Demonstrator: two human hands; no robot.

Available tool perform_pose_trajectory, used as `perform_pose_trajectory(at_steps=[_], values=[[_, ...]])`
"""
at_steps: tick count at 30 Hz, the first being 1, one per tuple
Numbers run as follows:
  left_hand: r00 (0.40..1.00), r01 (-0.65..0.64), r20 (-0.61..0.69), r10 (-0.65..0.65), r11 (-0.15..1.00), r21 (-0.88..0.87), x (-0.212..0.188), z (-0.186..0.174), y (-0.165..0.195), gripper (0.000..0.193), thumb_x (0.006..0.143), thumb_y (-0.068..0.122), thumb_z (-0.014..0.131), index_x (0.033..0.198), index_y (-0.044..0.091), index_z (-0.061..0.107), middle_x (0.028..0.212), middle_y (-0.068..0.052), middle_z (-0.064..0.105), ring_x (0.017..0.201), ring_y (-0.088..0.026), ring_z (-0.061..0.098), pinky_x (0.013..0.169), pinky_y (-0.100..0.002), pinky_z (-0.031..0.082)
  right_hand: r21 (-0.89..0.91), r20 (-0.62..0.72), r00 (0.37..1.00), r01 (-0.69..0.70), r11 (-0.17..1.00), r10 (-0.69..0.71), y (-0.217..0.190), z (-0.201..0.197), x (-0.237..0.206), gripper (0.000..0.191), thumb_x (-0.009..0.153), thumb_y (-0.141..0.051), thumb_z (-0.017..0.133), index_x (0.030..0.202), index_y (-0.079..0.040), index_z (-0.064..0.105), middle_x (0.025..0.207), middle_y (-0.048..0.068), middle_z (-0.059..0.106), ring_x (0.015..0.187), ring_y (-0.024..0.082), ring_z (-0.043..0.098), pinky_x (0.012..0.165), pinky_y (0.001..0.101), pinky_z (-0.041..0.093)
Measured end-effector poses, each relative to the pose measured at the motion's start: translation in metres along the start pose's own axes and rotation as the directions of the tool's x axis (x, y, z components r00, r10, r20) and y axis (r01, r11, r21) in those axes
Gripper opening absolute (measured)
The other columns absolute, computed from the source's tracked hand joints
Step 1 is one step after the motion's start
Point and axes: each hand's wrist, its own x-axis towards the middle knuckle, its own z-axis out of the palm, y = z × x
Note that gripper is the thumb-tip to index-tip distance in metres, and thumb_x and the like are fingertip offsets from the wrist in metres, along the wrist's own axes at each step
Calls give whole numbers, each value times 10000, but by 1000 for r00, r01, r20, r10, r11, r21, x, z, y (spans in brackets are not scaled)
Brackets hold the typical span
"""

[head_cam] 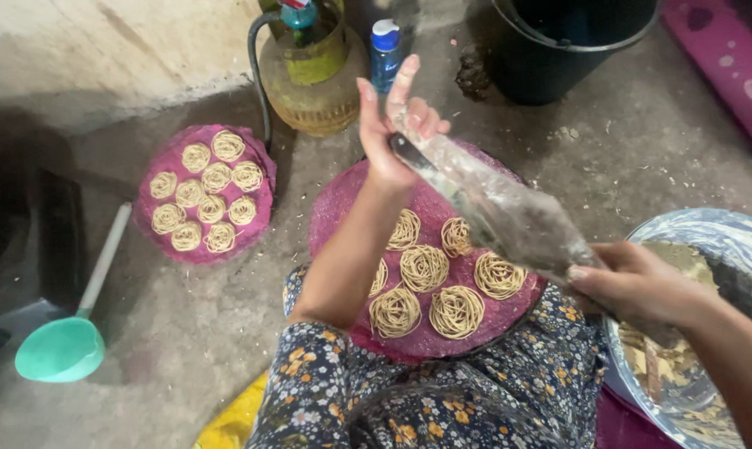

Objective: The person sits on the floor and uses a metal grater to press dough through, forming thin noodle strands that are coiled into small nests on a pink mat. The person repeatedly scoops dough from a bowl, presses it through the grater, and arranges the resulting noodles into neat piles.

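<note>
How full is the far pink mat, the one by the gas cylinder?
Nearly full. Ten noodle nests cover most of the far pink mat, leaving only its rim bare.

Beyond my left hand [390,125], the concrete floor [634,158] carries a gas cylinder [314,79], a blue bottle [384,54] and a black bucket [559,50]. Farther left lie a noodle mat [205,193] and a green ladle [64,341].
</note>
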Motion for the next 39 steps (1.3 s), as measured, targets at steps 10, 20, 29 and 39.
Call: perform_pose_trajectory(at_steps=[10, 20, 29, 39], values=[[999, -37, -32, 37, 999, 21, -1, 17, 31, 794, 962, 782, 361, 1471, 193, 517, 604, 14, 434, 573, -176, 451, 722, -383, 444, -14, -62, 982, 177, 984, -177, -13, 12, 4, 737, 756, -510, 739, 1305, -20, 692, 852, 170, 780, 749, 265, 706, 639, 424, 582], [989, 133, -60, -134, 991, -26, -22, -4, -12, 792, 990, 749, 302, 1303, 60, 537, 756, -40, 581, 702, -196, 524, 842, -393, 459, 49, -52, 975, 219, 974, -217, 23, 9, -12, 718, 753, -420, 777, 1329, -9, 655, 823, 154, 769, 730, 209, 754, 690, 364, 599], [717, 615, -428, -550, 210, 760, -37, -112, -115, 573, 1043, 490, 433, 1328, 20, 595, 1404, -182, 614, 1316, -279, 564, 1126, -414, 445, 95, -75, 962, 268, 959, -261, 40, 18, 5, 815, 729, -424, 810, 1405, -23, 595, 910, 168, 775, 767, 217, 762, 709, 364, 612], [701, 446, -629, -336, -482, 754, -60, -46, -83, 584, 1064, 540, 274, 1417, 182, 570, 1344, -152, 667, 1255, -337, 482, 1086, -530, 393, 248, -249, 952, 240, 939, -177, 51, 11, 11, 688, 821, -337, 739, 1397, 17, 609, 924, 172, 774, 798, 242, 730, 708, 388, 594]])
